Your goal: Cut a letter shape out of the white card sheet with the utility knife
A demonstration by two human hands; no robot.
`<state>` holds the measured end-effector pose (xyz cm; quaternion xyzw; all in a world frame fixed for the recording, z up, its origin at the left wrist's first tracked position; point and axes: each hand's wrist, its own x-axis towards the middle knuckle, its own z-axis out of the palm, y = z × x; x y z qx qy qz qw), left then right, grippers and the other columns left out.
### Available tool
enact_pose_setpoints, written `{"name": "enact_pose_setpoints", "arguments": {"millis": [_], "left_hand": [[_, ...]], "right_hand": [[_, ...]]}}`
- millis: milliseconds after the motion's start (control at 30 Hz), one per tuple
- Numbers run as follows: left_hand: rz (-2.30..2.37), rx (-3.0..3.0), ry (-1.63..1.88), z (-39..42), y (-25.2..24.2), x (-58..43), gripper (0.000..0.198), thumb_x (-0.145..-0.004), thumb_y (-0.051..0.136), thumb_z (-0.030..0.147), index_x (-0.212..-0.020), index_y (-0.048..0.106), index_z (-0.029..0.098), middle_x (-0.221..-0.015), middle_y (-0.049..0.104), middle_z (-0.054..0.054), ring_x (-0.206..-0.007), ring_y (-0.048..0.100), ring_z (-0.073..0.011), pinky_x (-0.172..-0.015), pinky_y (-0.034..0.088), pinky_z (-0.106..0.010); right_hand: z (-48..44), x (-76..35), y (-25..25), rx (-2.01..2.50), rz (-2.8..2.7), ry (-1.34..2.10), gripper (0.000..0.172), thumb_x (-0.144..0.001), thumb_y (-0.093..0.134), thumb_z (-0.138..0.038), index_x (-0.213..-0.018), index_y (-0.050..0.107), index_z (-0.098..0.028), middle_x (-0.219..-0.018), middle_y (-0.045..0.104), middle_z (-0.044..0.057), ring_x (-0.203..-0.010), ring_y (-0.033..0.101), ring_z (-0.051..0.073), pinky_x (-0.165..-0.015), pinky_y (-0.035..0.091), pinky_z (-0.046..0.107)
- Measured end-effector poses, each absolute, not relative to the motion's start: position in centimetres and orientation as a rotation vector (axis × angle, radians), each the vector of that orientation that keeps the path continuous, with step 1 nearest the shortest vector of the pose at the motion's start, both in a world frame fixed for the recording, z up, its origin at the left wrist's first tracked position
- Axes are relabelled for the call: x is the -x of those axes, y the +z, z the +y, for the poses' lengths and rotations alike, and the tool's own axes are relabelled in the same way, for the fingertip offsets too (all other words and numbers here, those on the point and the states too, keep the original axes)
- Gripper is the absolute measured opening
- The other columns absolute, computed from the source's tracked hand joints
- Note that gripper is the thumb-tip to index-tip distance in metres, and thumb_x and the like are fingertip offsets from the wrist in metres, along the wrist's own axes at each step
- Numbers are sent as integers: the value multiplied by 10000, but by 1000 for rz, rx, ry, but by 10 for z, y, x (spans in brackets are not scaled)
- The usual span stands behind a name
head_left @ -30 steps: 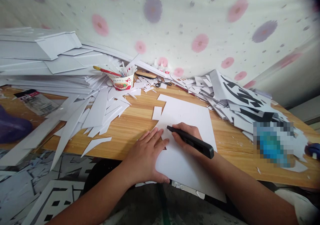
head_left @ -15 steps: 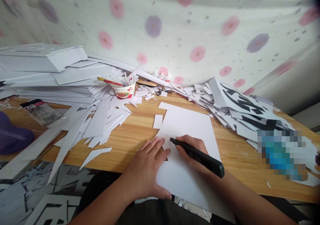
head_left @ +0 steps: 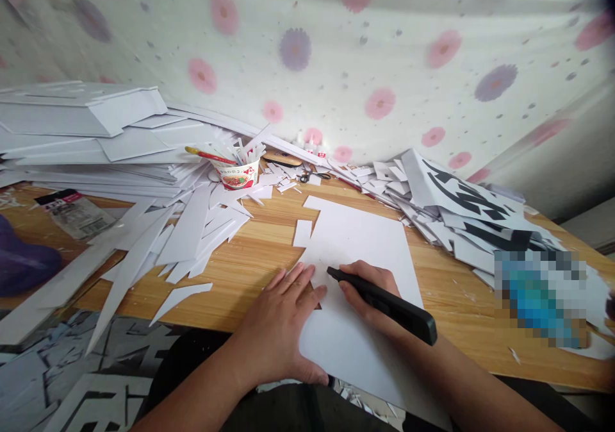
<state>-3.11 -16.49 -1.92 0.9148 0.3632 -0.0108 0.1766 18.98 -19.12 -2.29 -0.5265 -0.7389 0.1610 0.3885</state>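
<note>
A: Where are we working, and on what?

B: On a wooden tabletop. Our white sheet lies across its near edge, the lower part hanging past it.

A: How are our hands?

B: Our left hand lies spread over the sheet's left side, thumb wide apart, beside a notch there. Our right hand grips a black tool pen-fashion, fingers narrow around it. We judge that we are midway through drawing or cutting a line; we can't tell which, or whether the tip touches.

A: What does the next move call for?

B: A flat, steady sheet, we think, and left fingers kept out of the tip's path, as they sit near it. The overhang might flex.

A: And around us?

B: A stack of white boards fills the far left corner, and a paper heap runs along the right side; both leave the sheet's surface free. Toward the far edge stand a paper cup of strips and, right of it, scissors. Only a small white rectangle sits just beside our sheet's left edge.
</note>
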Motion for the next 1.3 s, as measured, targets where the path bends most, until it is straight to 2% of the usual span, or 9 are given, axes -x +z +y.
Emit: {"name": "enact_pose_setpoints", "arguments": {"millis": [133, 267, 333, 433, 633, 833, 1067, 1300], "left_hand": [[1042, -2605, -16, -166, -19, 31, 1163, -465, 842, 667, -1453, 349, 302, -1604, 132, -107, -1493, 100, -332, -1222, 156, -598], [1046, -2633, 3, -165, -20, 32, 1143, -474, 834, 672, -1444, 367, 287, -1601, 166, -112, -1491, 125, -335, -1220, 180, -597], [1030, -2654, 20, -165, -21, 32, 1138, -482, 826, 679, -1444, 370, 278, -1598, 175, -120, -1487, 140, -344, -1216, 197, -597], [1014, -2666, 28, -164, -21, 33, 1142, -487, 819, 687, -1451, 359, 281, -1601, 170, -112, -1485, 144, -351, -1217, 202, -594], [1031, -2657, 1, -164, -23, 35, 1165, -477, 805, 726, -1460, 335, 314, -1609, 147, -66, -1493, 118, -329, -1230, 193, -576], [1051, -2747, 13, -161, -27, 38, 1114, -508, 797, 700, -1455, 346, 325, -1598, 177, -45, -1487, 162, -311, -1217, 244, -567], [1063, -2881, 123, -151, -36, 40, 1034, -519, 790, 684, -1424, 395, 378, -1570, 266, -25, -1468, 162, -406, -1134, 335, -651], [1069, -2893, 233, -155, -43, 41, 957, -555, 817, 577, -1406, 420, 395, -1556, 326, -5, -1448, 250, -391, -1118, 400, -588]], "right_hand": [[-187, -194, -26, 1377, -1698, 556, 127, -828, 644, -266, -938, 678, -211, -783, 721, 25, -651, 663, 153, -605, 512, 262], [-180, -207, -35, 1217, -1100, 603, 152, -823, 664, -331, -925, 663, -218, -638, 662, -13, -527, 604, 136, -503, 477, 263], [-181, -213, -39, 1142, -929, 650, 172, -814, 686, -343, -924, 653, -216, -618, 650, -18, -534, 612, 143, -482, 466, 260], [-190, -217, -39, 1130, -934, 746, 220, -790, 734, -351, -943, 664, -209, -630, 656, -8, -578, 634, 156, -494, 474, 262], [-214, -219, -32, 1258, -1070, 840, 225, -811, 721, -372, -963, 676, -214, -671, 679, 6, -561, 593, 127, -527, 478, 258], [-234, -220, -31, 1360, -1009, 853, 254, -781, 708, -406, -938, 672, -209, -613, 647, -8, -520, 570, 126, -506, 475, 258], [-247, -217, -12, 1383, -842, 856, 264, -694, 704, -389, -868, 638, -202, -579, 599, -33, -509, 545, 121, -491, 469, 257], [-260, -230, -17, 1334, -728, 808, 264, -698, 703, -398, -849, 652, -187, -548, 604, -23, -503, 557, 135, -495, 457, 264]]}}
